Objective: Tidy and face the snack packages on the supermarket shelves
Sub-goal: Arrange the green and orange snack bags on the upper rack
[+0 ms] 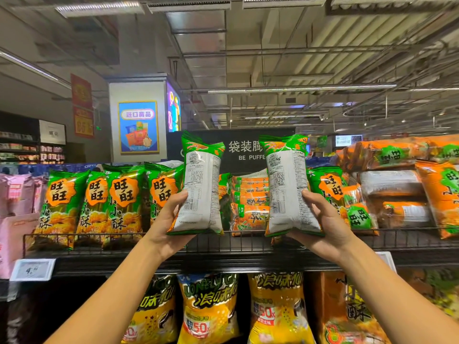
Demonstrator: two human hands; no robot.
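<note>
Here the person holds two green snack bags upright in front of the top shelf [173, 259], one in each hand. The left hand [166, 219] grips the left bag [201, 187] low on its left edge, thumb curled onto the printed back, and the right hand [327, 219] clamps the right bag [288, 187] the same way from the right side. Both bags show their white backs with the small print and barcode (so their fronts face the shelf, away from the camera). They hang above the wire front rail [248, 238], before a gap in the top row: to the left stands a row of matching green bags [104, 202] with fronts outward, and behind the gap lie stacked orange packs [249, 202] on their sides. Further right more orange packs [397, 194] lie in a loose heap. I judge the step in hand to be facing these two bags. The next move seems to call for turning each about so the orange logo looks outward, then standing them behind the rail beside the green row, level with its fronts. The slippery film may let a bag tip over when released.
</note>
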